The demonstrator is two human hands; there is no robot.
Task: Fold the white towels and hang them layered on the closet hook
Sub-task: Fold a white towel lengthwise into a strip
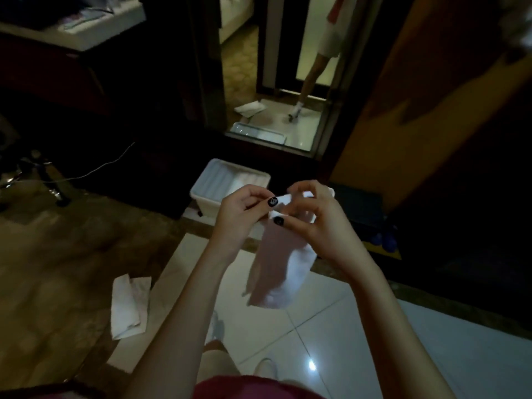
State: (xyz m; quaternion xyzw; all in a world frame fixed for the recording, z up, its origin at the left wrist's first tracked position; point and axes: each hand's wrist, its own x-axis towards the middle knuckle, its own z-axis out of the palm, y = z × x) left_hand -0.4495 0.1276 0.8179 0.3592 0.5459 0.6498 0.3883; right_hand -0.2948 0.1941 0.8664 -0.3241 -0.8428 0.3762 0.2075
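Observation:
A small white towel (276,272) hangs in front of me, folded lengthwise, its lower end loose above the tiled floor. My left hand (241,210) pinches its top edge between thumb and fingers. My right hand (313,214) grips the same top edge right beside it, fingers curled over the cloth. Another white towel (129,306) lies folded on the brown carpet at the lower left. A white bin (207,194) holding more white cloth stands on the floor just beyond my hands. No closet hook is visible.
A tall mirror (288,82) ahead reflects a person's legs, a towel and the bin. An orange-brown closet door (417,110) stands open at the right, with dark space and blue slippers (384,240) beside it. A cable and a stand's legs (37,180) lie at the left.

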